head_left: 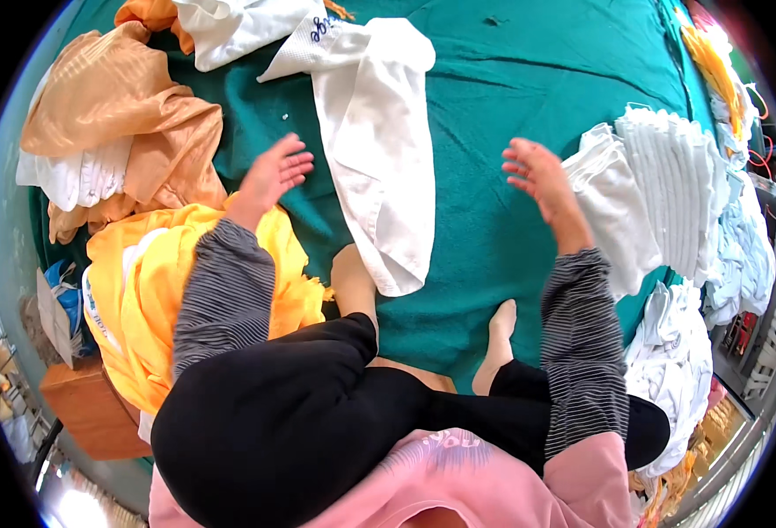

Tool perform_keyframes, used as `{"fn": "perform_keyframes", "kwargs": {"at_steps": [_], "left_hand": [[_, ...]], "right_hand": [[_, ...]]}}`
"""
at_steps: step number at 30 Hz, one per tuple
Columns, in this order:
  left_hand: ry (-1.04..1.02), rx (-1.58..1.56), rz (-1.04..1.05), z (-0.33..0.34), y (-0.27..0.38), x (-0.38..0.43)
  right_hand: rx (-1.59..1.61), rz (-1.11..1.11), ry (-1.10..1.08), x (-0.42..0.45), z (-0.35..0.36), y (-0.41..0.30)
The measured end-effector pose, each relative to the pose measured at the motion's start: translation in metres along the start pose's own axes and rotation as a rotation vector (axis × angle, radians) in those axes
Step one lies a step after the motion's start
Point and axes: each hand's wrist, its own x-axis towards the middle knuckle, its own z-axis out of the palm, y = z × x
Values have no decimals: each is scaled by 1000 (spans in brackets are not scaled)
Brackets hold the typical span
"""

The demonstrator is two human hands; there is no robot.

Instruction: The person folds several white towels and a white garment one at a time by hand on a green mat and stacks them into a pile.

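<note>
A long white cloth (381, 145), loosely folded lengthwise, lies on the green cloth (474, 198) in front of me. Its lower end reaches my foot, and its top left corner bears dark writing. My left hand (272, 175) is raised to the left of that cloth, fingers apart, holding nothing. On the other side my right hand (540, 173) is held up with its fingers spread and nothing in them. Close beside the right hand is a row of folded white cloths (672, 185), with one flat white cloth (615, 204) leaning at its near side.
On the left are a peach satin cloth pile (163, 119) and a yellow fringed cloth heap (157, 264) under my sleeve. A brown wooden box (91, 409) stands below it. Crumpled white cloths (668, 376) lie at right; another white cloth (236, 30) is at the top.
</note>
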Motion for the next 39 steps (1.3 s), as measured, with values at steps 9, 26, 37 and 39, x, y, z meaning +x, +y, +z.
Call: {"fn": "perform_keyframes", "kwargs": {"at_steps": [9, 26, 37, 39], "left_hand": [[245, 804, 403, 71, -32, 2], [214, 148, 531, 40, 51, -173], [80, 316, 1379, -34, 117, -237], [502, 557, 1358, -17, 97, -238]], "right_hand": [[-63, -74, -5, 18, 115, 92], [-509, -842, 70, -55, 67, -47], [-339, -428, -593, -19, 15, -79], [-339, -455, -225, -46, -49, -118]]}}
